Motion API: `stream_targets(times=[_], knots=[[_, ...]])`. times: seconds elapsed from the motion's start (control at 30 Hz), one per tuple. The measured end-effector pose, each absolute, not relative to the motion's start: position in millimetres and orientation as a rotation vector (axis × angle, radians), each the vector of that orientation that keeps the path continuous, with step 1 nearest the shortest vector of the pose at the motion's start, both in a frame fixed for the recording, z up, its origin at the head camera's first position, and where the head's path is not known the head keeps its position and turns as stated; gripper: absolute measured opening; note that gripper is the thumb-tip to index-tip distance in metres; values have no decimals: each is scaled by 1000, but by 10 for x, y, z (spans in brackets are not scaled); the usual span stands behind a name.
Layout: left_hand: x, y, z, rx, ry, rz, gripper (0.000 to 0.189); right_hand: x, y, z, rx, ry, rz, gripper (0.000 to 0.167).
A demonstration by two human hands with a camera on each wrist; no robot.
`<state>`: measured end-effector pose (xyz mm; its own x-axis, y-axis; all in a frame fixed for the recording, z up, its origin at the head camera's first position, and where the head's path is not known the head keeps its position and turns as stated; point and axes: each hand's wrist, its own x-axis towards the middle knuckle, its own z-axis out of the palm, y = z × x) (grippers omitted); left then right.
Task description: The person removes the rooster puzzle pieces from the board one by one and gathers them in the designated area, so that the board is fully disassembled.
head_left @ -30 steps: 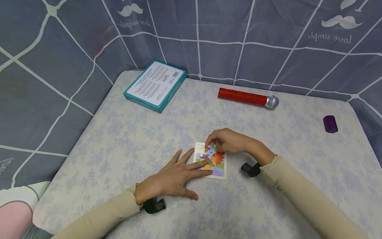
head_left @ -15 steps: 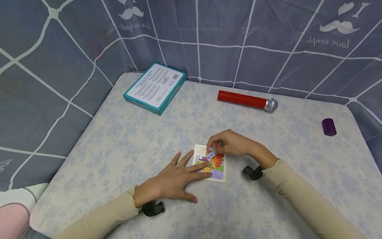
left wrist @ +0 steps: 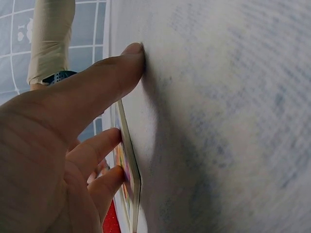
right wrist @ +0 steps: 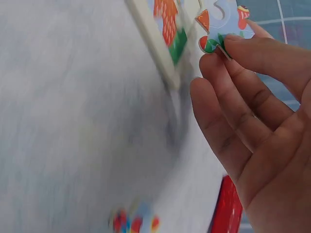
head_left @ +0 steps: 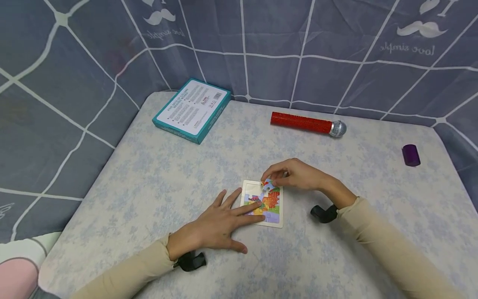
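A small jigsaw puzzle [head_left: 274, 216] in a pale frame lies on the table, its upper left bare of pieces. My left hand [head_left: 220, 224] is spread flat, two fingertips resting on the puzzle; the left wrist view shows those fingers [left wrist: 109, 184] on the board and the thumb on the tabletop. Above the puzzle's upper right, my right hand [head_left: 300, 174] pinches a light-blue puzzle piece [right wrist: 226, 22] with red, orange and green print between thumb and fingers. The piece is lifted clear of the board and tilted.
A blurred, colourful small piece [right wrist: 133, 221] lies on the table in the right wrist view. Farther back are a teal box [head_left: 192, 110], a red microphone [head_left: 302, 122] and a purple cylinder [head_left: 410, 155]. A grey-blue checked curtain [head_left: 276, 74] borders the table.
My right hand has lifted the puzzle piece from the board and drawn it slightly right, exposing more of the frame's bare upper part. My left hand stays in place.
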<state>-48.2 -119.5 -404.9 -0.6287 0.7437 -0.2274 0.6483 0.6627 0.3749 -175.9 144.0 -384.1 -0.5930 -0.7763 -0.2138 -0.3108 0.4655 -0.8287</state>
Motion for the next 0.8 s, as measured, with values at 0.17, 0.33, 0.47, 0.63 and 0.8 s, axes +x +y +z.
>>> stream_targets(times=[0.17,0.33,0.47,0.63,0.8], knots=[[-482,-1197,-4040,1100,2523,367,81,-1770,1688,-3803,-796,2184,-1041,25],[-482,-1189,-4044,1114,2531,384,81,-1765,2019,-3815,-702,2201,-1060,18],[-473,-1182,-4055,1121,2546,387,82,-1767,2273,-3834,-669,2222,-1076,18],[-447,-1181,-4070,1114,2540,373,82,-1746,2553,-3849,-590,2229,-1079,21],[-455,-1186,-4059,1121,2557,376,83,-1742,2775,-3819,-500,2270,-1087,21]])
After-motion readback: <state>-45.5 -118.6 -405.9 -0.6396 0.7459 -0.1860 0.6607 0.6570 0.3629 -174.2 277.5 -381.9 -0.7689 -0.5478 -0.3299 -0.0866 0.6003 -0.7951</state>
